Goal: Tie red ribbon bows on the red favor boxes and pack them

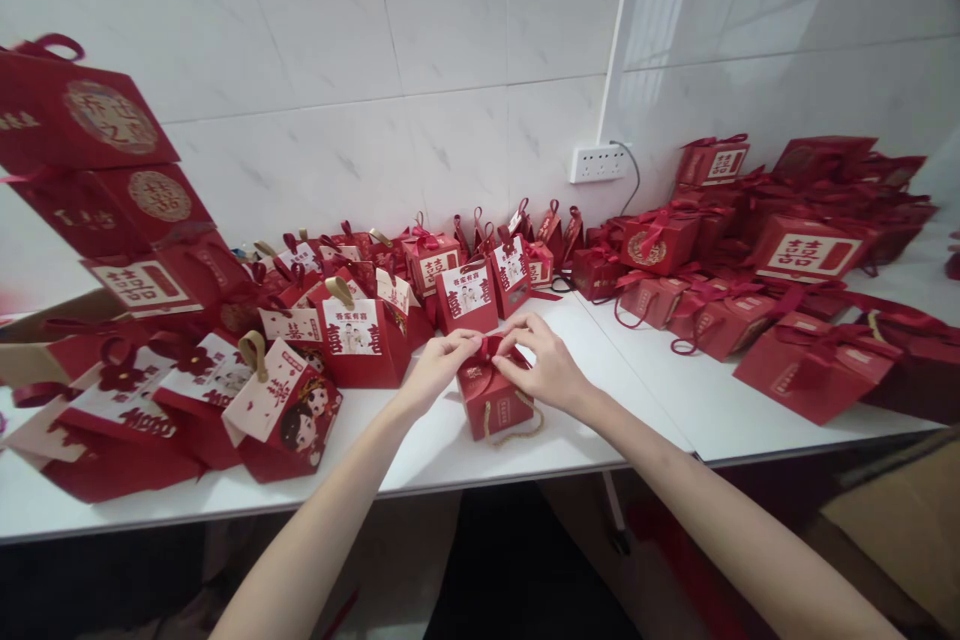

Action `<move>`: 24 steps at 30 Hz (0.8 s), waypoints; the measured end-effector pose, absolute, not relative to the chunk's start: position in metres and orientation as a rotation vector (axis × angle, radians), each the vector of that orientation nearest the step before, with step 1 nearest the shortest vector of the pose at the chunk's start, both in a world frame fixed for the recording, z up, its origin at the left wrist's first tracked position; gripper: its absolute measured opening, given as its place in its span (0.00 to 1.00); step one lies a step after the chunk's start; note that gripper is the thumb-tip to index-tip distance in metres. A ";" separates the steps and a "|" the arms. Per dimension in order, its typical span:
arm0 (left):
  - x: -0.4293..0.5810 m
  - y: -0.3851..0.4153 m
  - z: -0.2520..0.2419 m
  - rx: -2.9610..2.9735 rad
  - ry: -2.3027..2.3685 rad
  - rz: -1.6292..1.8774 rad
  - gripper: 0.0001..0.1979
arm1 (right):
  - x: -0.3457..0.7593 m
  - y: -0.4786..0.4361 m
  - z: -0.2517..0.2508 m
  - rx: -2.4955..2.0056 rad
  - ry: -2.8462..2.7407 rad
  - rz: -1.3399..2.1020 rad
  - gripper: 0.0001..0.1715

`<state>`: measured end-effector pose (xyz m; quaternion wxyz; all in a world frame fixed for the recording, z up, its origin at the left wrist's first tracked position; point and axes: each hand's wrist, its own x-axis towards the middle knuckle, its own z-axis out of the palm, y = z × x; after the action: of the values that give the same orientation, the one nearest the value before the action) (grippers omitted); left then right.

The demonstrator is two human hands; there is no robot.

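A small red gift box (486,407) with a gold rope handle (523,433) stands upright near the table's front edge. On its top sits a red ribbon (489,348), gathered at the middle. From the left side, my left hand (442,365) pinches the ribbon between thumb and forefinger. My right hand (549,360) is closed on it from the right, its fingers bent over the top of the box. The fingers partly hide the ribbon, so the shape of any knot is unclear.
Red and white gift boxes (352,340) crowd the table's left and back. A tall stack of red boxes (157,195) rises at far left. More ribboned boxes (814,360) are piled on the right. A power strip (600,163) is on the tiled wall.
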<state>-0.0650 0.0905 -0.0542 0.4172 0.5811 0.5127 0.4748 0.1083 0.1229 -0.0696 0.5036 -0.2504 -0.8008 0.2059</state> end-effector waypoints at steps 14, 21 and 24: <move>-0.071 0.085 -0.061 1.654 1.452 1.248 0.19 | 0.117 0.128 -0.069 -0.623 -2.086 0.069 0.03; -0.074 0.070 -0.060 1.816 1.636 1.313 0.13 | 0.133 0.136 -0.070 -0.526 -2.188 -0.191 0.08; -0.074 0.060 -0.061 1.981 1.772 1.340 0.11 | 0.138 0.137 -0.070 -0.459 -2.195 -0.329 0.10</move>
<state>-0.0737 0.0602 -0.0606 0.0825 0.6634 0.5932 0.4486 0.1379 0.1372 -0.0698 0.4238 -0.1833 -0.8772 -0.1314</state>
